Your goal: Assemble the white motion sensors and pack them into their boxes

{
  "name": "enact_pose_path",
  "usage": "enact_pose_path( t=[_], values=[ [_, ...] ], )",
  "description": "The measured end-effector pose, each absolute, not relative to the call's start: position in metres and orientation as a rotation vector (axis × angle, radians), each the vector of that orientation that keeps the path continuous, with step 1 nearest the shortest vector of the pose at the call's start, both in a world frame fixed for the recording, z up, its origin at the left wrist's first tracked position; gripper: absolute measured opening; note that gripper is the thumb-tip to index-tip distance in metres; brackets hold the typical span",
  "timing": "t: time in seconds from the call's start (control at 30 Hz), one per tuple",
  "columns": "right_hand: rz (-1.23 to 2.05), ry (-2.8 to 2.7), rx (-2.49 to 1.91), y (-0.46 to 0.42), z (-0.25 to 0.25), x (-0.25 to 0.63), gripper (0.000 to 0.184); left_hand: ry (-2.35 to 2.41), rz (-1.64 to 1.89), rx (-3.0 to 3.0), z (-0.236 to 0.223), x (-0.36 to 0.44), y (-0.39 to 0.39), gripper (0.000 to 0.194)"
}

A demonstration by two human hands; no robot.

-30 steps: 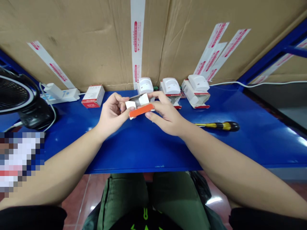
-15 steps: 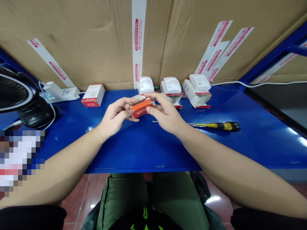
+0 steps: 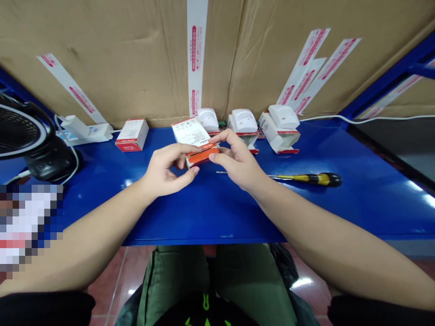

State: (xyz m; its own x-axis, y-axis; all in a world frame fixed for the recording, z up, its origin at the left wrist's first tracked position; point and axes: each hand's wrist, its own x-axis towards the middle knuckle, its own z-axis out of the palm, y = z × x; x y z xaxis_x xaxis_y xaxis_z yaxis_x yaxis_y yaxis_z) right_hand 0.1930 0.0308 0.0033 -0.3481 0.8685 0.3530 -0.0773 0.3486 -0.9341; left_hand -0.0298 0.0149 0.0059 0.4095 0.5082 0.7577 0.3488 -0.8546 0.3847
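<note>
Both hands pinch a small red-orange box (image 3: 203, 156) between them, the left hand (image 3: 166, 170) at one end and the right hand (image 3: 238, 160) at the other, over the blue table (image 3: 217, 217). A white printed card (image 3: 189, 131) now sticks up behind the box (it did not show half a second ago). Fingers hide part of the box, so I cannot tell if the card is joined to it.

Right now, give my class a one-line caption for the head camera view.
Left hand and right hand hold a small orange-red box with a printed white sheet, above a blue workbench.
</note>
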Motion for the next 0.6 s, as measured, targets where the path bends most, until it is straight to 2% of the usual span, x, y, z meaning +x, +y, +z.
enact_pose_path(
  t=[0.1, 0.23, 0.33, 0.5, 0.6],
  values=[
    [1.203, -1.597, -0.712, 0.030, 0.003, 0.192, 0.026, 0.750, 1.452, 2.589, 0.010, -0.030, 0.016, 0.015],
    [1.122, -1.563, -0.657, 0.030, -0.002, 0.188, 0.020, 0.722, 1.476, 2.617, 0.011, -0.028, 0.015, 0.011],
    [0.997, -1.580, -0.649, 0.031, -0.007, 0.185, 0.019, 0.734, 1.510, 2.511, 0.007, -0.027, 0.013, 0.017],
    [0.834, -1.649, -0.633, 0.031, -0.009, 0.186, 0.014, 0.867, 1.555, 2.407, 0.002, -0.028, 0.013, 0.037],
    [0.707, -1.680, -0.633, 0.030, -0.008, 0.187, 0.011, 0.910, 1.565, 2.450, 0.003, -0.028, 0.015, 0.032]
  ],
)
